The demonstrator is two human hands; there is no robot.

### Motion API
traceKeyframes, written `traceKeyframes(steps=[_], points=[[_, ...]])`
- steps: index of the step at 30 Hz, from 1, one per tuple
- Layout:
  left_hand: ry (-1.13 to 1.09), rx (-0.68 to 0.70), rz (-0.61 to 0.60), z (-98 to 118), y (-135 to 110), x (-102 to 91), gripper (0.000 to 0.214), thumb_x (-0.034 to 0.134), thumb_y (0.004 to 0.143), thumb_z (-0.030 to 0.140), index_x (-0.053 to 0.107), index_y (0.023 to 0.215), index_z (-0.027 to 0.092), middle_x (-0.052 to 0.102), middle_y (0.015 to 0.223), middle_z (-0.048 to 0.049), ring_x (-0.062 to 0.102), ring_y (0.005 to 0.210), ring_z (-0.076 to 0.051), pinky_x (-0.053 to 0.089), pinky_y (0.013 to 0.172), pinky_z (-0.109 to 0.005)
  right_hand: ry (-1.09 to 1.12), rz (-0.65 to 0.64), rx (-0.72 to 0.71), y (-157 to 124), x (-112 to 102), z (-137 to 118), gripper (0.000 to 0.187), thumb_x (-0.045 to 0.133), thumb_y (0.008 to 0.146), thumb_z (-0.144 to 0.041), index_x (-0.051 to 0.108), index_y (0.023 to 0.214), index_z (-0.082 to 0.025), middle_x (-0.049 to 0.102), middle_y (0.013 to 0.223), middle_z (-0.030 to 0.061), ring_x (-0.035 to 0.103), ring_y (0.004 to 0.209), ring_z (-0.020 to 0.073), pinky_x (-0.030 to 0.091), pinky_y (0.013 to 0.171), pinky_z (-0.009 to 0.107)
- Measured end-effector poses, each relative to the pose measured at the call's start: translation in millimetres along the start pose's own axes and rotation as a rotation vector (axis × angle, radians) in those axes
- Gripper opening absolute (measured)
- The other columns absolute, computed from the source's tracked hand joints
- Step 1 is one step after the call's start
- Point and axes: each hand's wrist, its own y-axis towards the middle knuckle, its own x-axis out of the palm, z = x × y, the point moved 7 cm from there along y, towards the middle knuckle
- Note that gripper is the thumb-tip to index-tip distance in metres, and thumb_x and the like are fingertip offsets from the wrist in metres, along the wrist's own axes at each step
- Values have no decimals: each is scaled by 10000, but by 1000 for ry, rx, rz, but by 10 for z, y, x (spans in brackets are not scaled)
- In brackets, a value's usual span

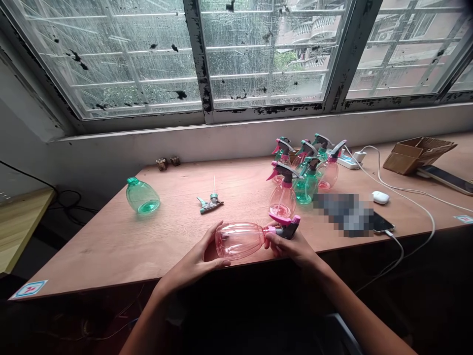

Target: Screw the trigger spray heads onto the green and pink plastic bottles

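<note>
A pink see-through spray bottle (238, 240) lies sideways between my hands, just above the table's front edge. My left hand (207, 254) is wrapped round its base end. At the neck, my right hand (290, 245) grips the collar below the grey and pink trigger head (286, 227). Farther off stands a green bottle (142, 197) with no head on it. A loose grey and green spray head (211, 202) lies on the table, its thin tube pointing up. Several assembled pink and green spray bottles (283, 197) stand grouped behind my right hand.
On the wooden table (177, 236), a phone (382, 223) with a charging cable and a white earbud case (380, 197) lie at the right. Behind them are a power strip (347, 161) and an open cardboard box (414, 155). Two small brown objects (161, 164) sit near the wall.
</note>
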Motion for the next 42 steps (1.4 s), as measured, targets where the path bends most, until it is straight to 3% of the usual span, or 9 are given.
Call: traceKeyframes(steps=[6, 13, 19, 24, 27, 31, 34, 38, 42], points=[[12, 32, -9, -5, 1, 6, 978, 765, 811, 454, 178, 1579, 308, 215, 1665, -52, 224, 1516, -326, 196, 1255, -480, -5, -9, 25, -3, 5, 21, 275, 746, 854, -402, 650, 963, -169, 697, 677, 19, 472, 467, 93, 367, 440, 216], [40, -8, 52, -14, 20, -34, 699, 520, 971, 495, 243, 1570, 266, 212, 1663, -31, 176, 1532, -278, 145, 1260, -448, -28, -2, -11, -4, 1, 0, 230, 731, 871, -388, 653, 905, -175, 694, 688, 22, 474, 470, 93, 343, 430, 218], [14, 57, 105, 19, 8, -29, 824, 701, 877, 413, 248, 1560, 331, 258, 1650, -16, 264, 1506, -287, 225, 1240, -467, 0, 40, 6, -19, -8, -8, 286, 759, 840, -409, 615, 949, -186, 697, 670, 9, 489, 452, 98, 370, 422, 215], [-200, 89, 89, -8, -12, 19, 798, 676, 908, 369, 223, 1564, 348, 391, 1593, -70, 452, 1409, -306, 406, 1155, -476, 19, 36, -4, -35, -11, -8, 279, 751, 851, -393, 612, 959, -176, 702, 685, 17, 491, 460, 93, 388, 435, 215], [-146, 134, 162, 24, -49, -22, 729, 677, 909, 353, 305, 1536, 367, 382, 1598, -69, 443, 1413, -321, 441, 1131, -478, 40, 31, -36, -55, -18, -26, 273, 757, 850, -369, 608, 968, -173, 702, 678, 19, 524, 482, 103, 396, 454, 218], [96, 290, 241, 170, -145, -33, 697, 709, 887, 274, 385, 1498, 365, 375, 1600, -55, 337, 1475, -312, 288, 1221, -502, 105, 16, -1, -85, 23, -25, 247, 726, 877, -376, 586, 910, -175, 695, 651, 17, 525, 447, 94, 354, 431, 205], [199, 406, 278, 320, -250, -9, 656, 642, 934, 226, 353, 1499, 394, 232, 1658, -31, 212, 1524, -295, 203, 1242, -523, 210, 21, 67, -116, 81, -19, 264, 704, 884, -406, 546, 856, -196, 671, 613, -3, 521, 431, 93, 339, 412, 195], [87, 353, 197, 413, -299, 71, 837, 737, 829, 493, 287, 1529, 400, 20, 1694, -11, 48, 1542, -358, 138, 1246, -544, 192, 52, -20, -180, 108, -147, 284, 709, 862, -445, 540, 890, -219, 659, 603, -18, 570, 466, 125, 419, 442, 217], [-239, 117, 218, 247, -239, 97, 921, 382, 817, 826, 253, 1563, 302, 271, 1642, -101, 224, 1499, -407, 183, 1223, -587, -258, 112, -304, -339, 115, -401, 273, 806, 781, -354, 607, 921, -229, 684, 643, -11, 619, 506, 155, 471, 479, 247]])
